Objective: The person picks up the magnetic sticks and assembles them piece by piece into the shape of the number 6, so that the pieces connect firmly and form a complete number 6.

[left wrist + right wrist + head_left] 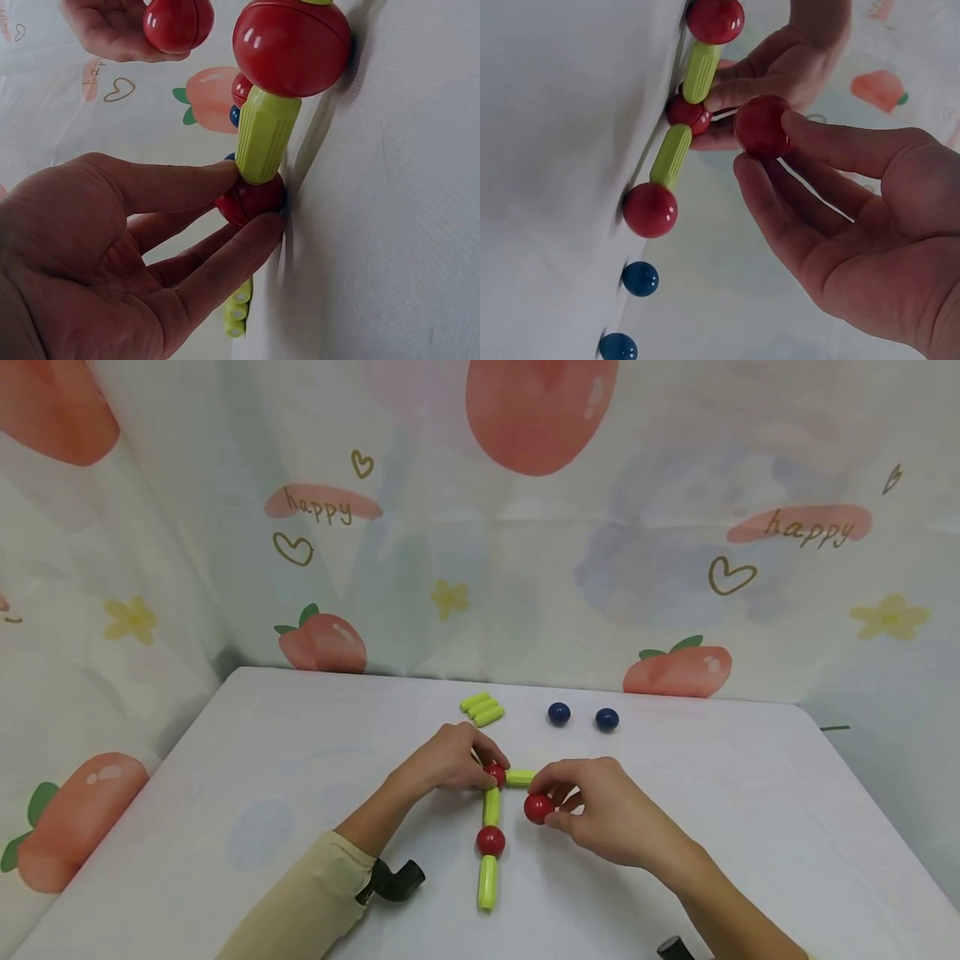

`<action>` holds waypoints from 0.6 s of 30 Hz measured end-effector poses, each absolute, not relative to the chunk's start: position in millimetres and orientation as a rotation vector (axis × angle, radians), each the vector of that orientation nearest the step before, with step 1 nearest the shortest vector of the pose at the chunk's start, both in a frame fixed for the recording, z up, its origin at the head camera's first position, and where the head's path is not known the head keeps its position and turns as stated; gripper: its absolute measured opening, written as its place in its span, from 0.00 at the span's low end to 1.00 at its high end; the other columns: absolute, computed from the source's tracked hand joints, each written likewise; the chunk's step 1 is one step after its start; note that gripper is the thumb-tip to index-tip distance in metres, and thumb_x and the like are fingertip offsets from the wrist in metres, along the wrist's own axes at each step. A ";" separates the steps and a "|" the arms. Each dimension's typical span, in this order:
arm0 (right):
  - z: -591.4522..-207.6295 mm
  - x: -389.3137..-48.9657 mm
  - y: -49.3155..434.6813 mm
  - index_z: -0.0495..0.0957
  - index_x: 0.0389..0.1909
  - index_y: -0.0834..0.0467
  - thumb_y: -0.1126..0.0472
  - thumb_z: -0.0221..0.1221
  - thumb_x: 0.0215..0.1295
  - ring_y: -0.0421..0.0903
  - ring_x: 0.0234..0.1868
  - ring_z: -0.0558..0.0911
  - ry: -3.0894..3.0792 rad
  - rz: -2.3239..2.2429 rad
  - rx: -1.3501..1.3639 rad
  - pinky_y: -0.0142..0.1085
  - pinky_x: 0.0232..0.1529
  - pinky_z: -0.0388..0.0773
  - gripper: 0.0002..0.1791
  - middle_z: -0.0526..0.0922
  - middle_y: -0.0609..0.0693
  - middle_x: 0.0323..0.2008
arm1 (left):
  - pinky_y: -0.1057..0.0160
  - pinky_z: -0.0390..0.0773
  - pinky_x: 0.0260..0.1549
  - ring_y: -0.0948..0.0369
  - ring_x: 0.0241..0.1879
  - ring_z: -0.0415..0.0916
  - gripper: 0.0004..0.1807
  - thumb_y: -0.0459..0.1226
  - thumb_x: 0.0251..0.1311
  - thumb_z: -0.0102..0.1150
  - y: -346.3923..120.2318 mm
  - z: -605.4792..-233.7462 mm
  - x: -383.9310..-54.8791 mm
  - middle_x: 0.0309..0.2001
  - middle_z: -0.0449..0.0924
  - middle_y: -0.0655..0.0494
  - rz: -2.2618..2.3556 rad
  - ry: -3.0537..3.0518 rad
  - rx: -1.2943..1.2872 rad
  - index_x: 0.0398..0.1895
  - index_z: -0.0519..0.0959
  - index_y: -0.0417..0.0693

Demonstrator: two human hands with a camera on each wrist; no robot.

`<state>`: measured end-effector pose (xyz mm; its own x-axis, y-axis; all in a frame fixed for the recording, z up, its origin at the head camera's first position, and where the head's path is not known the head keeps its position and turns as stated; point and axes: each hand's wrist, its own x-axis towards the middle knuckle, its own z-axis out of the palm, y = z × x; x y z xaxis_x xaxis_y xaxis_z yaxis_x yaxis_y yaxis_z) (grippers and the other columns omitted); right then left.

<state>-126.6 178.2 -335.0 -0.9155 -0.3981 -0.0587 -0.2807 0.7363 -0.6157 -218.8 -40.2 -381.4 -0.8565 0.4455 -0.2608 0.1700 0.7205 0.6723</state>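
My left hand (452, 758) pinches a red ball (251, 201) at the corner of an L-shaped chain on the table. From that ball one yellow-green stick (491, 807) runs toward me to a second red ball (491, 841), with another stick (487, 883) beyond it. A further stick (670, 155) reaches right to a red end ball (650, 210), which the right hand hides in the head view. Thumb and fingertips of my right hand (609, 810) hold a loose red ball (763, 126) just above the table, apart from the chain.
Several loose yellow-green sticks (482, 709) lie side by side toward the back of the white table (300, 727). Two dark blue balls (558, 714) sit to their right. Behind the table hangs a fruit-printed cloth (510, 568). Black camera mounts (399, 882) are on the wrists.
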 end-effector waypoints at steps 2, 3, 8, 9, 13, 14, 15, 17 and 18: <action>-334.5 -124.0 176.7 0.87 0.44 0.48 0.68 0.72 0.59 0.39 0.39 0.82 2.737 -0.925 -0.565 0.38 0.44 0.86 0.15 0.86 0.38 0.38 | 0.64 0.82 0.38 0.59 0.40 0.78 0.10 0.36 0.60 0.74 -39.5 -381.6 -218.8 0.39 0.85 0.59 0.929 2.517 0.474 0.44 0.91 0.56; -334.2 -122.6 175.9 0.87 0.44 0.48 0.68 0.72 0.59 0.38 0.39 0.82 2.731 -0.928 -0.578 0.38 0.44 0.85 0.15 0.86 0.38 0.38 | 0.64 0.81 0.38 0.58 0.40 0.78 0.10 0.35 0.60 0.74 -39.1 -381.6 -218.8 0.39 0.85 0.59 0.932 2.516 0.477 0.44 0.91 0.56; -337.0 -115.6 171.3 0.86 0.41 0.45 0.68 0.72 0.59 0.35 0.37 0.81 2.714 -0.922 -0.686 0.36 0.43 0.83 0.15 0.84 0.34 0.34 | 0.64 0.81 0.37 0.59 0.39 0.78 0.10 0.35 0.60 0.74 -39.2 -381.3 -218.5 0.38 0.85 0.59 0.952 2.504 0.487 0.44 0.91 0.55; -338.1 -114.4 170.0 0.86 0.41 0.45 0.68 0.72 0.58 0.35 0.37 0.81 2.703 -0.925 -0.715 0.36 0.43 0.83 0.15 0.84 0.34 0.34 | 0.64 0.81 0.37 0.59 0.39 0.78 0.10 0.35 0.59 0.74 -39.3 -381.2 -218.3 0.37 0.85 0.59 0.954 2.502 0.490 0.44 0.91 0.55; -341.0 -110.6 163.2 0.86 0.43 0.44 0.67 0.72 0.60 0.35 0.39 0.81 2.590 -0.939 -0.802 0.35 0.42 0.82 0.15 0.84 0.32 0.35 | 0.64 0.79 0.36 0.59 0.38 0.78 0.10 0.35 0.59 0.74 -40.3 -380.9 -218.0 0.37 0.86 0.59 0.947 2.512 0.507 0.43 0.91 0.56; -341.6 -109.5 161.3 0.86 0.43 0.44 0.66 0.72 0.61 0.35 0.39 0.80 2.555 -0.940 -0.817 0.34 0.43 0.82 0.14 0.84 0.32 0.37 | 0.64 0.79 0.37 0.60 0.38 0.78 0.10 0.34 0.59 0.73 -40.5 -380.8 -218.0 0.37 0.86 0.59 0.946 2.513 0.511 0.43 0.91 0.56; -342.1 -108.4 159.4 0.86 0.44 0.44 0.65 0.72 0.62 0.34 0.40 0.80 2.522 -0.934 -0.835 0.34 0.43 0.82 0.14 0.84 0.31 0.38 | 0.64 0.79 0.37 0.60 0.38 0.78 0.10 0.35 0.59 0.73 -40.7 -380.7 -218.1 0.37 0.86 0.60 0.944 2.515 0.513 0.43 0.91 0.56; -343.5 -105.1 155.6 0.86 0.45 0.44 0.65 0.71 0.63 0.33 0.40 0.79 2.470 -0.916 -0.878 0.33 0.44 0.82 0.14 0.84 0.32 0.40 | 0.64 0.79 0.37 0.60 0.38 0.78 0.10 0.35 0.60 0.73 -40.9 -380.5 -218.2 0.37 0.86 0.60 0.941 2.517 0.513 0.43 0.91 0.56; -344.6 -103.3 153.8 0.86 0.45 0.44 0.65 0.71 0.63 0.32 0.41 0.79 2.450 -0.908 -0.908 0.32 0.45 0.82 0.14 0.84 0.32 0.41 | 0.64 0.79 0.37 0.60 0.39 0.78 0.10 0.35 0.60 0.73 -41.0 -380.5 -218.3 0.37 0.86 0.60 0.940 2.517 0.511 0.43 0.91 0.57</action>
<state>-103.3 153.8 -344.6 -0.7222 -0.6818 -0.1166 -0.4411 0.5838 -0.6816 -218.3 -41.0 -380.5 -0.8515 0.4657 -0.2410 0.1937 0.7064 0.6808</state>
